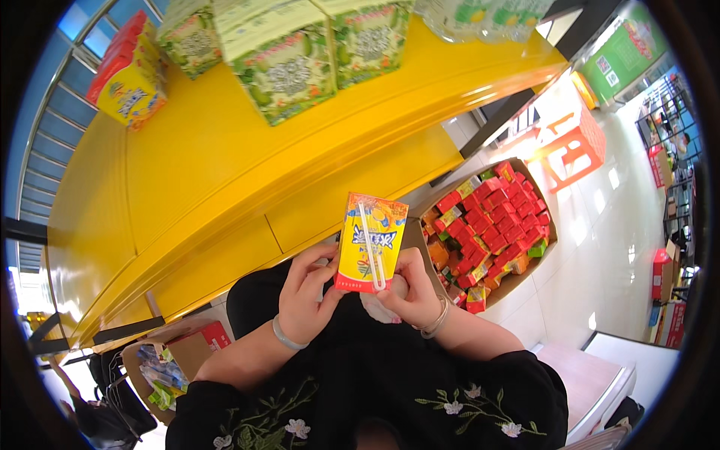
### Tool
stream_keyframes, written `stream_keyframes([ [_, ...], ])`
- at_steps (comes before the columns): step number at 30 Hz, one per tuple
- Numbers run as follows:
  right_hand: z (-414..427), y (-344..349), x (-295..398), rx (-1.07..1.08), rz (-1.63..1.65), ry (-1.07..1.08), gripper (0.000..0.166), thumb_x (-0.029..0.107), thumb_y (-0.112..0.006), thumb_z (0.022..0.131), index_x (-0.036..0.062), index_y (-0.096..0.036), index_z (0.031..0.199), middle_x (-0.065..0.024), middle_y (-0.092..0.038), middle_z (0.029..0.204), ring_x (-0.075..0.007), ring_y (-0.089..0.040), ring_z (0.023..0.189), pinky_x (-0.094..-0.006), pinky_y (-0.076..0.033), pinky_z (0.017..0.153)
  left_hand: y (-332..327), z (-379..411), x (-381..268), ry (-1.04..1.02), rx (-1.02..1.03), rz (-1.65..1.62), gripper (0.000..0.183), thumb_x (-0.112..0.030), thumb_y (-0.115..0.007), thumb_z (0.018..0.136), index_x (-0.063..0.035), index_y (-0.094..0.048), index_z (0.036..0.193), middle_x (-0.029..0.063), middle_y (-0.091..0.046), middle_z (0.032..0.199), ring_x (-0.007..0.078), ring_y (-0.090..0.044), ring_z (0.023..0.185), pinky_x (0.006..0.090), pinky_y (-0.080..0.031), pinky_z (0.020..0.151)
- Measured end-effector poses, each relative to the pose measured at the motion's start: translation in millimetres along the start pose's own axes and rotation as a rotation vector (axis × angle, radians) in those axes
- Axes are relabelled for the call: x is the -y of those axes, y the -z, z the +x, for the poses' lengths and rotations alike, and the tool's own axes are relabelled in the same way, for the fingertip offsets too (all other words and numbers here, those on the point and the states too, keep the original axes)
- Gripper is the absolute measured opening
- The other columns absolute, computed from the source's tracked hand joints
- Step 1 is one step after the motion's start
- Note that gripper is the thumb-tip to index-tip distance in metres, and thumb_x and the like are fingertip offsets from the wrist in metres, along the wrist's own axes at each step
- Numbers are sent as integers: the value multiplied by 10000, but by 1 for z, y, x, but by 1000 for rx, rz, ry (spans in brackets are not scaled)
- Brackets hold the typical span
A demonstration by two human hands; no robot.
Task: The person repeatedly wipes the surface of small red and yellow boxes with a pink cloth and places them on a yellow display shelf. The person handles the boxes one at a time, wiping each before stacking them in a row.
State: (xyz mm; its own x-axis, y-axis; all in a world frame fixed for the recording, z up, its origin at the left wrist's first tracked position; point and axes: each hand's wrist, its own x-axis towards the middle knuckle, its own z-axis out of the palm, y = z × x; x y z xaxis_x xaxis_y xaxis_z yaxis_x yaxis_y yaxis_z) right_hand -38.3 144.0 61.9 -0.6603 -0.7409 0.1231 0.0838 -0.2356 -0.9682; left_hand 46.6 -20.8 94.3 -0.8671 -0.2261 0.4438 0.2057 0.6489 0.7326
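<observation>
Between both hands is a yellow and red drink carton, its printed face toward me and a bent white straw lying along it. My left hand grips the carton's left side and lower corner. At the lower right, my right hand holds it with the thumb near the straw's bend. A crumpled whitish wad, perhaps cloth or tissue, sits under the right fingers; what it is cannot be made out. The carton's back is hidden.
A yellow curved shelf spans the front, bearing green-patterned packs, red and yellow cartons and clear-wrapped packs. A cardboard box full of red cartons stands right. Another box of wrappers is lower left, near a person.
</observation>
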Motion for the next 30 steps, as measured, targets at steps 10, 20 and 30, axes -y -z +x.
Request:
stream_keyframes([
  [10, 37, -44, 53, 297, -85, 202, 326, 58, -617, 745, 38, -394, 981, -94, -545, 906, -128, -541, 785, -273, -429, 719, 68, -6, -23, -160, -130, 66, 344, -20, -660, 676, 30, -529, 990, 215, -511, 1151, 341, -528, 1021, 350, -428, 855],
  [20, 82, -119, 101, 389, 73, 290, 710, -41, -605, 712, 84, -124, 1219, -177, -489, 1040, -197, -520, 982, -325, -419, 829, 146, -5, -36, -194, -278, 99, 399, -14, -646, 719, -12, -423, 1049, 268, -435, 1211, 386, -485, 1081, 380, -402, 883],
  [30, 126, -193, 130, 464, 35, 159, 774, 26, -555, 780, 82, -62, 1374, -146, -515, 1043, -141, -501, 937, -272, -394, 814, 216, -11, -41, -160, -408, 356, 508, -71, -690, 692, -14, -439, 1129, 209, -442, 1238, 345, -457, 1119, 361, -370, 920],
])
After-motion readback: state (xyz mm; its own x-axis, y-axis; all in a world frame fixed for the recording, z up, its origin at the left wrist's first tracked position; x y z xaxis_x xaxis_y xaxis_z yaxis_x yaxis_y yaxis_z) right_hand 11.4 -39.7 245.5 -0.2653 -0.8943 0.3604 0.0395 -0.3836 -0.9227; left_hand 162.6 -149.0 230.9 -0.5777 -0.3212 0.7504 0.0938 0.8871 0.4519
